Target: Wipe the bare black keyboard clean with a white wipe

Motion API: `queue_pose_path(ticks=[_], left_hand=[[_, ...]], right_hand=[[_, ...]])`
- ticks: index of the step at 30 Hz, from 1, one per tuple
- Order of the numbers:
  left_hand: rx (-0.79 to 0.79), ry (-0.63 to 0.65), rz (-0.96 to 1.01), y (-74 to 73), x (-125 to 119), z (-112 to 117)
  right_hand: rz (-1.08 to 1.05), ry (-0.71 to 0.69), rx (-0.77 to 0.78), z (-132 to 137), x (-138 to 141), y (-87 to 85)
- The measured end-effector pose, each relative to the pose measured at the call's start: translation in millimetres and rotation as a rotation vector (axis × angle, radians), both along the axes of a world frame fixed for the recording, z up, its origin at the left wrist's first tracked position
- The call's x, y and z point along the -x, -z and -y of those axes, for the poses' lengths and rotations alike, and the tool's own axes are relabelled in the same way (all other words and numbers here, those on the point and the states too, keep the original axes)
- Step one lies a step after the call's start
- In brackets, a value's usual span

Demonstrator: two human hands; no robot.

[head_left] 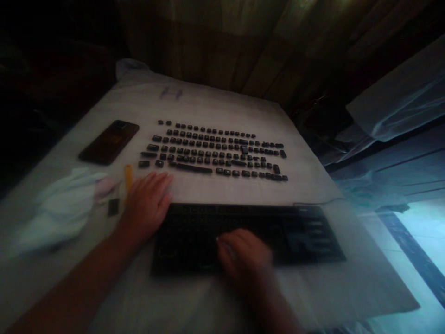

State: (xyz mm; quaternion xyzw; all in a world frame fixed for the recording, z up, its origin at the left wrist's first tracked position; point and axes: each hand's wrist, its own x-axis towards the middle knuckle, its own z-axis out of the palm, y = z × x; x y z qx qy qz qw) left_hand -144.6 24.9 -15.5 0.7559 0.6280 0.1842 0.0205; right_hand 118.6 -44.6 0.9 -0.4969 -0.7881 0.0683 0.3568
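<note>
A black keyboard base (299,232) with its keycaps taken off lies near me on a white cloth. Several black keycaps (215,150) are laid out in rows behind it. My left hand (148,204) rests flat with fingers stretched out at the keyboard's left end, holding nothing. My right hand (243,255) is over the keyboard's middle, blurred by motion, fingers curled with something small and pale at their tips that I cannot make out.
A dark phone (109,141) lies at the back left. A small yellow tool (128,176), a crumpled white cloth (59,208) and a small black piece (113,207) lie left of my left hand. The table drops off at the right.
</note>
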Motion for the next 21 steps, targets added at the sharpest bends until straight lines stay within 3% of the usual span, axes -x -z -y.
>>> queue_pose_path(ticks=[12, 21], left_hand=[[0.004, 0.011, 0.007, 0.1, 1.7, 0.9], [0.003, 0.015, 0.014, 1.7, 2.3, 1.0]], right_hand=[[0.031, -0.001, 0.024, -0.5, -1.5, -2.2], [0.014, 0.027, 0.029, 2.0, -0.6, 5.8]])
